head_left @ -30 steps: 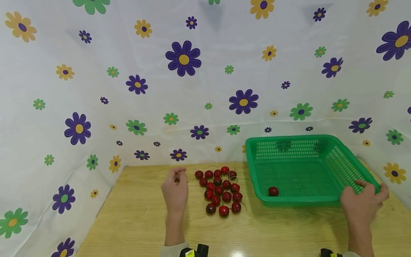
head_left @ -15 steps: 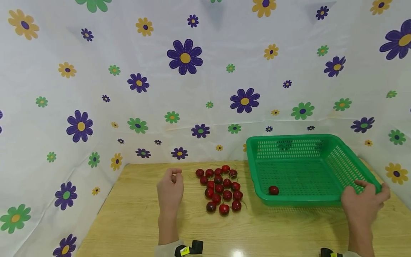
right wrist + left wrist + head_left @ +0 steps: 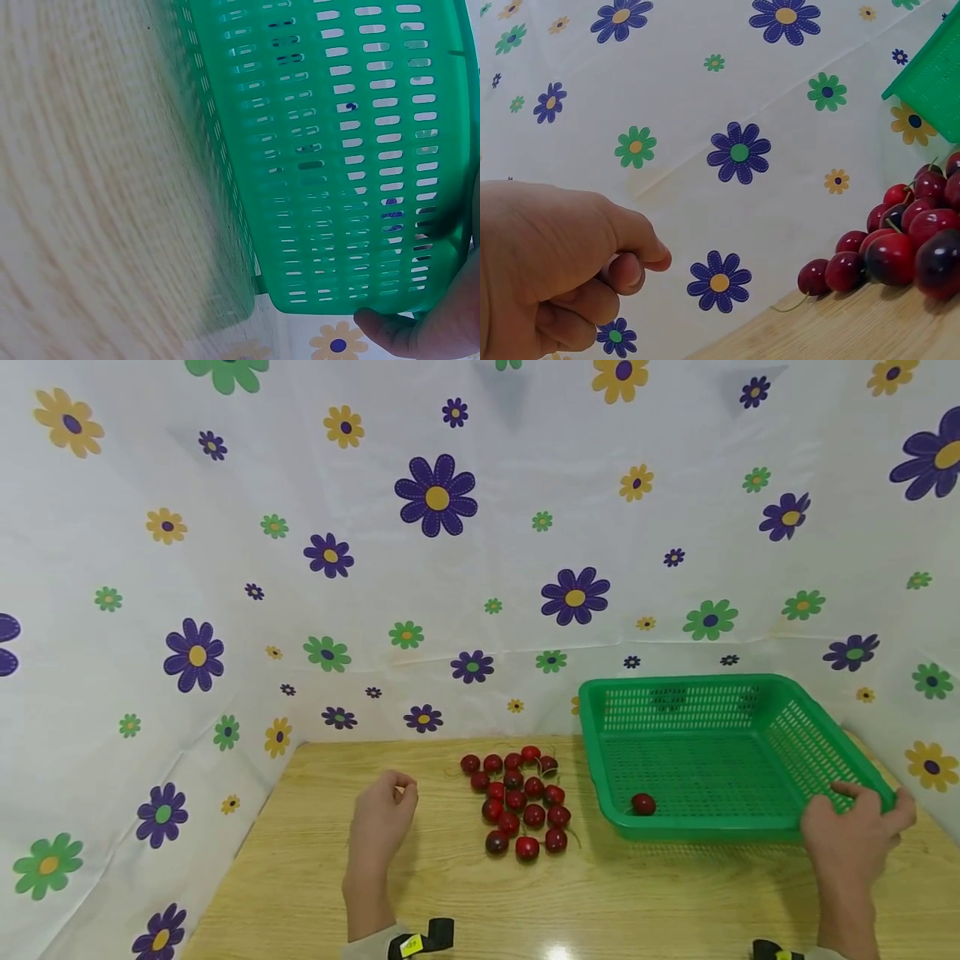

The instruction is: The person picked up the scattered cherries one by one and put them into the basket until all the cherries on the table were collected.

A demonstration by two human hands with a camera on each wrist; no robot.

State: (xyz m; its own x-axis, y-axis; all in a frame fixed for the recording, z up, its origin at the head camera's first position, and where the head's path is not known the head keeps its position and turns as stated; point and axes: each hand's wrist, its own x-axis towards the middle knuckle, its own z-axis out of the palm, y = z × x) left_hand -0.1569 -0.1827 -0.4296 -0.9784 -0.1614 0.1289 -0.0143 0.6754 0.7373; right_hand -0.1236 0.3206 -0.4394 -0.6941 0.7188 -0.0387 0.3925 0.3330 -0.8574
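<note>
My left hand (image 3: 382, 818) hovers over the table, left of the cherries, its fingers curled in. In the left wrist view the curled fingers (image 3: 592, 292) show nothing held between them. A cluster of dark red cherries (image 3: 514, 800), some with stems, lies mid-table; the left wrist view shows these cherries (image 3: 891, 256) at its right side. To their right stands a green plastic basket (image 3: 712, 832) with slotted walls. One cherry (image 3: 643, 804) lies inside at its near left corner. My right hand (image 3: 847, 839) grips the basket's near right corner, also visible on the basket (image 3: 337, 187) in the right wrist view.
The wooden table (image 3: 300, 877) meets a white cloth backdrop (image 3: 360, 602) printed with purple, yellow and green flowers. This cloth rises behind the table and along both sides. The basket stands near the back right, close to the cloth.
My left hand has drifted left and a little toward me, away from the cherries. The right hand keeps its grip on the basket. Cherries and basket stay put; the head view shifts slightly.
</note>
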